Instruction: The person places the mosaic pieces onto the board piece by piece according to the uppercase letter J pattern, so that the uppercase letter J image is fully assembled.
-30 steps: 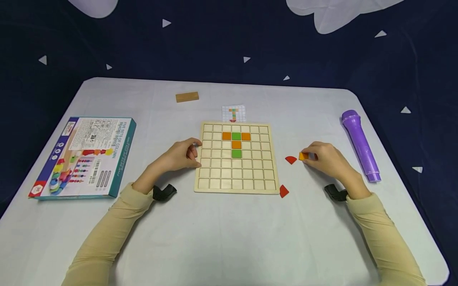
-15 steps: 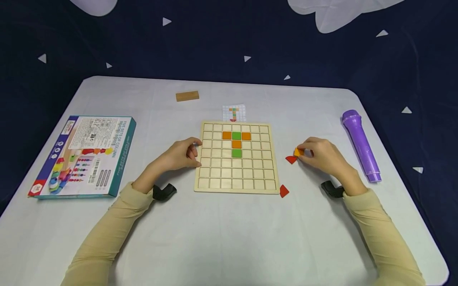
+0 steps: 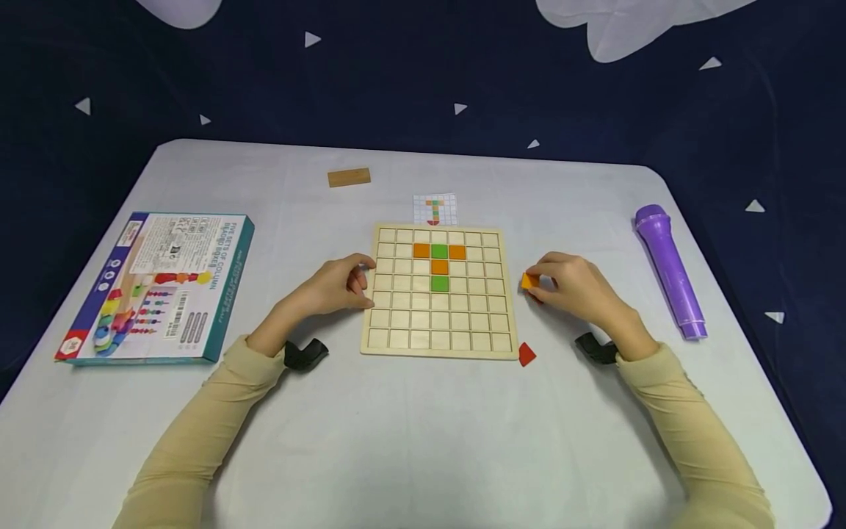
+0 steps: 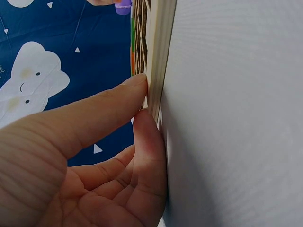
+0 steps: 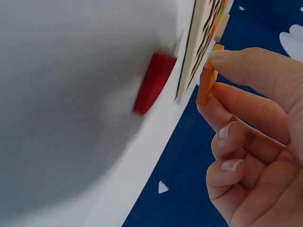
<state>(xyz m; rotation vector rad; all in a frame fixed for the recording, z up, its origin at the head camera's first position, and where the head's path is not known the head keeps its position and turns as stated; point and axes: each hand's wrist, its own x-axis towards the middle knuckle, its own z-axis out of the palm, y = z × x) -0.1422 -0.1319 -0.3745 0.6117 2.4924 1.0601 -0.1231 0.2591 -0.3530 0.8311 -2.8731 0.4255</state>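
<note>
My right hand (image 3: 573,288) pinches an orange tile (image 3: 529,281) between thumb and fingers, just off the right edge of the wooden grid board (image 3: 399,320). In the right wrist view the orange tile (image 5: 205,85) is held on edge, its other fingers curled below. Orange and green squares form a T in the upper board cells. At the board's left edge, my left hand (image 3: 333,285) touches the rim with thumb and index fingertips spread along it. The left wrist view shows the thumb (image 4: 128,92) against the rim. A red piece (image 3: 526,355) lies by the lower right corner.
Behind the board lies a small pattern card (image 3: 435,210), and farther back a wooden strip (image 3: 349,178). A toy box (image 3: 158,286) is at left, a purple microphone-shaped tube (image 3: 670,272) at right. Another red piece (image 5: 155,84) shows in the right wrist view.
My right hand has carried the orange tile leftward toward the board, over the upper red piece, now hidden in the head view. The left hand has kept its place at the board edge.
</note>
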